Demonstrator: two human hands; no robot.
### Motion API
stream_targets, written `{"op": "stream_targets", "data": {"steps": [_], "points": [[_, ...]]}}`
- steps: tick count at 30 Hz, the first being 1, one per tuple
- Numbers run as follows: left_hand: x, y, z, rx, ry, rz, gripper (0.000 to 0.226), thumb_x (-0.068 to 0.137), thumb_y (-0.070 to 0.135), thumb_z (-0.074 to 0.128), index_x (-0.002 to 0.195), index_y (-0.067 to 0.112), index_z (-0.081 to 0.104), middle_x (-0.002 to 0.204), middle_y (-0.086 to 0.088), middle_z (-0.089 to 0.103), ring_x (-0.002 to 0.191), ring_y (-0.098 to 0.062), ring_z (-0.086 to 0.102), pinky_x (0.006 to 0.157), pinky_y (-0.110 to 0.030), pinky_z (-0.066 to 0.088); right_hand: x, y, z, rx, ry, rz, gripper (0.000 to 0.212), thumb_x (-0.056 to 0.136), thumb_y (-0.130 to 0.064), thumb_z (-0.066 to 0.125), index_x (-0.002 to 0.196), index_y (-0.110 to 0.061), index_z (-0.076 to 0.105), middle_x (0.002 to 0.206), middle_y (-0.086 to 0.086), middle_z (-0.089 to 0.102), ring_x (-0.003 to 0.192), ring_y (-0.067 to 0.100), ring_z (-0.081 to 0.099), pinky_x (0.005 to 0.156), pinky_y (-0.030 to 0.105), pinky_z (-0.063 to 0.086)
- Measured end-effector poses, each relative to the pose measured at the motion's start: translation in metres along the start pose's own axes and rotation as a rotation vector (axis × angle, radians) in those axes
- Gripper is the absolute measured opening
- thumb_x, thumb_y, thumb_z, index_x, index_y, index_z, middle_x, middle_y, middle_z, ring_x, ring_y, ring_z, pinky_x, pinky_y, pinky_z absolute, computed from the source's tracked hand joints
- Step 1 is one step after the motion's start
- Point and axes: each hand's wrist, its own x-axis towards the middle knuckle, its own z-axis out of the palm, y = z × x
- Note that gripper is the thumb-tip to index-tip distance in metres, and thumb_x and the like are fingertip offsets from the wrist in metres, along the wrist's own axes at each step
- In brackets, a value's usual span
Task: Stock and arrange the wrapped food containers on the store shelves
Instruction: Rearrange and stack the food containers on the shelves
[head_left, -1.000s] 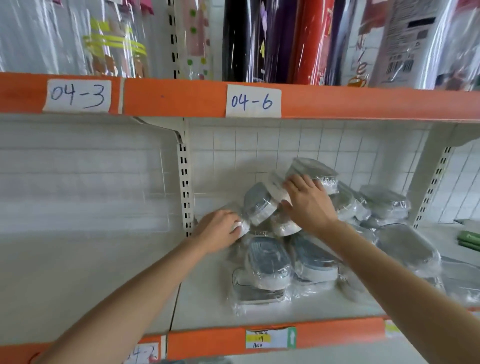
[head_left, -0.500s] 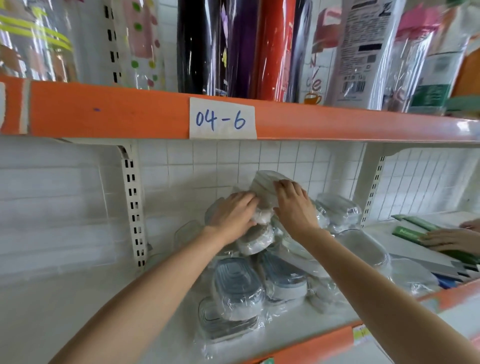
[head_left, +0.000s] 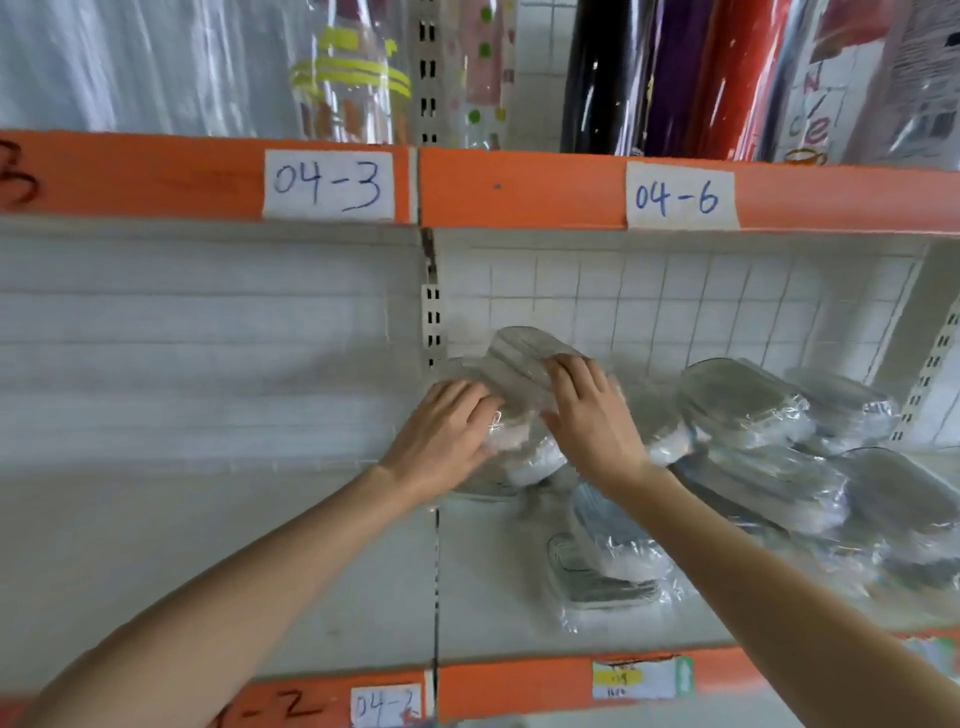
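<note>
A bundle of plastic-wrapped food containers (head_left: 519, 364) stands tilted at the left end of the white shelf (head_left: 493, 597), close to the slotted upright. My left hand (head_left: 441, 436) holds its left side with curled fingers. My right hand (head_left: 592, 410) grips its right side and top. More wrapped containers (head_left: 737, 405) lie piled to the right, and one wrapped set (head_left: 608, 566) lies near the shelf's front under my right forearm.
The left shelf bay (head_left: 208, 545) holds nothing visible. An orange shelf edge (head_left: 519, 189) above carries labels 04-3 and 04-6, with rolls and bottles (head_left: 649, 73) standing on that upper shelf. The lower orange edge (head_left: 519, 680) bears a price tag.
Both hands have carried the wrapped bundle leftward, away from the pile and toward the upright. The view has swung left, and the other person's hand at the right is out of sight.
</note>
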Motion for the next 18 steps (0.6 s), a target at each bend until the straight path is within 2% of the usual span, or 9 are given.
{"op": "stream_targets", "data": {"steps": [2, 4, 7, 10, 13, 15, 18], "points": [[-0.041, -0.021, -0.011, 0.053, -0.077, -0.077, 0.042, 0.06, 0.021, 0.086, 0.091, -0.001, 0.068, 0.088, -0.012, 0.064, 0.083, -0.03, 0.063, 0.077, -0.035, 0.052, -0.002, -0.03, 0.017, 0.044, -0.031, -0.067, 0.052, 0.066, 0.005, 0.076, 0.115, 0.01, 0.059, 0.11, 0.023, 0.061, 0.1, 0.04, 0.06, 0.079, 0.043, 0.052], [-0.085, -0.039, -0.02, 0.11, -0.171, -0.16, 0.037, 0.058, 0.024, 0.086, 0.08, 0.002, 0.067, 0.081, -0.011, 0.063, 0.077, -0.03, 0.063, 0.073, -0.034, 0.053, -0.009, -0.054, 0.038, 0.102, -0.119, -0.136, 0.052, 0.073, 0.004, 0.069, 0.123, 0.008, 0.054, 0.119, 0.023, 0.057, 0.111, 0.038, 0.054, 0.089, 0.044, 0.048], [-0.15, -0.057, -0.026, 0.229, -0.293, -0.284, 0.041, 0.048, 0.032, 0.087, 0.074, 0.007, 0.067, 0.076, -0.007, 0.063, 0.073, -0.027, 0.064, 0.081, -0.039, 0.052, -0.028, -0.078, 0.069, 0.143, -0.279, -0.311, 0.056, 0.081, -0.002, 0.062, 0.134, 0.005, 0.044, 0.132, 0.019, 0.048, 0.123, 0.034, 0.046, 0.098, 0.04, 0.043], [-0.197, -0.056, -0.021, 0.287, -0.347, -0.375, 0.052, 0.044, 0.042, 0.083, 0.084, 0.011, 0.07, 0.083, -0.002, 0.065, 0.077, -0.023, 0.065, 0.091, -0.041, 0.041, -0.049, -0.09, 0.095, 0.077, -0.452, -0.401, 0.059, 0.09, -0.008, 0.051, 0.144, -0.006, 0.028, 0.147, 0.005, 0.029, 0.135, 0.021, 0.027, 0.109, 0.029, 0.028], [-0.213, -0.052, -0.013, 0.223, -0.432, -0.424, 0.061, 0.05, 0.049, 0.079, 0.097, 0.011, 0.065, 0.094, -0.003, 0.059, 0.089, -0.024, 0.06, 0.09, -0.037, 0.04, -0.055, -0.097, 0.107, 0.062, -0.478, -0.378, 0.059, 0.085, -0.007, 0.053, 0.139, -0.012, 0.03, 0.141, 0.002, 0.029, 0.13, 0.021, 0.029, 0.107, 0.026, 0.026], [-0.216, -0.06, -0.01, 0.092, -0.515, -0.453, 0.064, 0.067, 0.055, 0.068, 0.114, 0.014, 0.054, 0.113, -0.003, 0.049, 0.109, -0.023, 0.047, 0.096, -0.036, 0.036, -0.052, -0.102, 0.108, 0.079, -0.5, -0.365, 0.057, 0.082, -0.01, 0.054, 0.135, -0.013, 0.033, 0.136, 0.002, 0.032, 0.127, 0.02, 0.032, 0.106, 0.025, 0.025], [-0.217, -0.083, -0.016, -0.245, -0.513, -0.517, 0.063, 0.074, 0.048, 0.064, 0.126, 0.019, 0.047, 0.124, 0.002, 0.042, 0.12, -0.016, 0.039, 0.106, -0.035, 0.031, -0.046, -0.109, 0.106, 0.116, -0.53, -0.347, 0.053, 0.08, -0.023, 0.052, 0.13, -0.015, 0.039, 0.133, 0.0, 0.038, 0.126, 0.018, 0.035, 0.107, 0.024, 0.021]]}}
